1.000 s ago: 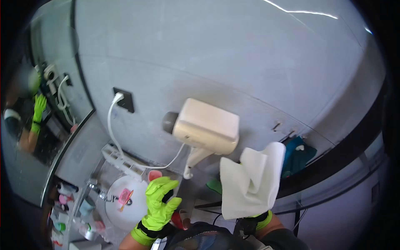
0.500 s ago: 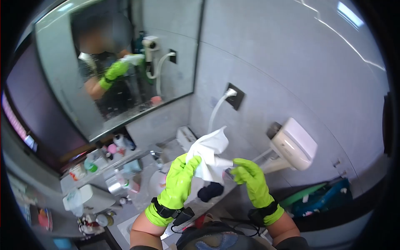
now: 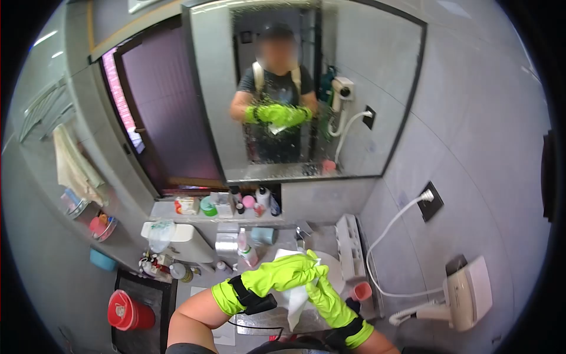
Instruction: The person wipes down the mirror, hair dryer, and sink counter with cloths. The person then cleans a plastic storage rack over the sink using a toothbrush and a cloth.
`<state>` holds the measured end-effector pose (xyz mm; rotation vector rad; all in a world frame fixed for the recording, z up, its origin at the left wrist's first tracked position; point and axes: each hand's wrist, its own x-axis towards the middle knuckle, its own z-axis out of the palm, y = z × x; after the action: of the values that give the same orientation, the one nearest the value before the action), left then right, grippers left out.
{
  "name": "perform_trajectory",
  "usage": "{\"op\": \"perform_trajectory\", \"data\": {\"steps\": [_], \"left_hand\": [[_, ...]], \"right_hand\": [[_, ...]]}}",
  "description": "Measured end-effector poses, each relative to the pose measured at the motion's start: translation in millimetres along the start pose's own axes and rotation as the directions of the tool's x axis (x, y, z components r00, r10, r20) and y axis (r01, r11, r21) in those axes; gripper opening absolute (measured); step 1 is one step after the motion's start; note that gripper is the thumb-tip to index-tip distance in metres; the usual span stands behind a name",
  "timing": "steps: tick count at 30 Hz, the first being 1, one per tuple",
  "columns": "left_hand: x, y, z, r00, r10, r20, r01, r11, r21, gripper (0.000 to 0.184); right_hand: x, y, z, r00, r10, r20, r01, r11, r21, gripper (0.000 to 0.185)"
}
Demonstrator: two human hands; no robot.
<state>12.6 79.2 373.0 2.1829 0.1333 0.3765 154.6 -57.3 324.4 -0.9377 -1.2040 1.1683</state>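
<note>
Both hands wear bright green gloves and meet over the sink counter. My left hand (image 3: 280, 274) has its fingers closed on a white cloth (image 3: 297, 307), which hangs down between the hands. My right hand (image 3: 325, 295) is closed on the same cloth from the other side, its fingertips touching the left ones. Behind the hands is the white sink (image 3: 333, 272), partly covered by them, with a metal faucet (image 3: 302, 231) at its back.
A large mirror (image 3: 295, 141) hangs above a shelf of bottles. At right are a hair dryer (image 3: 466, 295) and a plugged white cord (image 3: 377, 248). A pink cup (image 3: 361, 291) stands beside the sink. Left are a toilet tank (image 3: 186, 243) and a red bucket (image 3: 138, 315).
The view has swung left toward the mirror and shelf. The cloth, first spread at my right hand, went into my left hand; both hands have now come together on it, and it is more bunched.
</note>
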Motion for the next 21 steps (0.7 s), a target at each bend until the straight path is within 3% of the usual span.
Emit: {"op": "perform_trajectory", "data": {"steps": [1,3,4,7,8,11,12,13,15,17,18,20,21], "left_hand": [[2.3,-5.3,-2.5,0.997,-0.06,0.042,0.063,0.997,-0.05,0.045],[-6.9,2.8,-9.5,0.987,-0.149,-0.059,0.154,0.984,0.089,0.046],[-9.9,5.6,-12.4,0.977,-0.181,-0.11,0.196,0.969,0.149,0.046],[-12.9,-0.9,-12.5,0.951,-0.202,-0.234,0.21,0.978,0.007,0.048],[-15.0,0.7,-16.2,0.941,-0.094,-0.325,0.132,0.987,0.096,0.042],[-21.9,8.0,-38.3,0.754,-0.322,-0.573,0.179,0.939,-0.293,0.036],[-31.6,-31.4,-45.4,0.683,-0.359,-0.636,0.121,0.915,-0.386,0.029],[-35.3,-20.7,-59.2,0.625,-0.391,-0.675,0.114,0.902,-0.417,0.034],[-36.7,-4.7,-71.1,0.582,-0.37,-0.724,0.215,0.929,-0.302,0.05],[-34.4,-2.0,-73.6,0.634,-0.229,-0.739,0.386,0.921,0.046,0.072],[-30.4,-9.5,-67.3,0.612,-0.229,-0.757,0.28,0.958,-0.064,0.088],[-24.5,-19.1,-59.2,0.531,-0.342,-0.776,0.182,0.94,-0.29,0.089],[-22.3,-34.4,-58.0,0.489,-0.366,-0.792,0.127,0.928,-0.35,0.087]], "right_hand": [[5.0,5.4,4.5,0.997,0.071,-0.036,-0.063,0.982,0.178,0.063],[17.5,11.2,10.7,0.968,0.237,-0.081,-0.164,0.845,0.508,0.058],[30.6,8.6,14.2,0.96,0.246,-0.133,-0.166,0.884,0.437,0.046],[52.2,15.8,5.5,0.969,0.222,-0.11,-0.164,0.907,0.388,0.045],[61.7,12.4,5.3,0.972,0.193,-0.131,-0.135,0.923,0.36,0.043],[90.7,-6.8,-12.0,0.982,0.089,-0.169,-0.049,0.973,0.227,0.041],[105.3,-7.1,-20.7,0.981,0.033,-0.193,0.016,0.968,0.251,0.042],[120.6,-11.9,-26.0,0.975,-0.018,-0.219,0.08,0.958,0.276,0.042],[138.6,-42.9,-29.5,0.976,-0.071,-0.205,0.124,0.958,0.259,0.049],[159.9,-59.7,-29.8,0.985,-0.155,-0.077,0.172,0.911,0.375,0.057],[169.6,-63.2,-30.1,0.98,-0.199,0.002,0.183,0.908,0.376,0.061],[181.6,-67.8,-31.3,0.984,-0.17,0.06,0.164,0.981,0.102,0.06],[184.2,-64.2,-31.0,0.988,-0.143,0.05,0.135,0.98,0.144,0.058]]}}
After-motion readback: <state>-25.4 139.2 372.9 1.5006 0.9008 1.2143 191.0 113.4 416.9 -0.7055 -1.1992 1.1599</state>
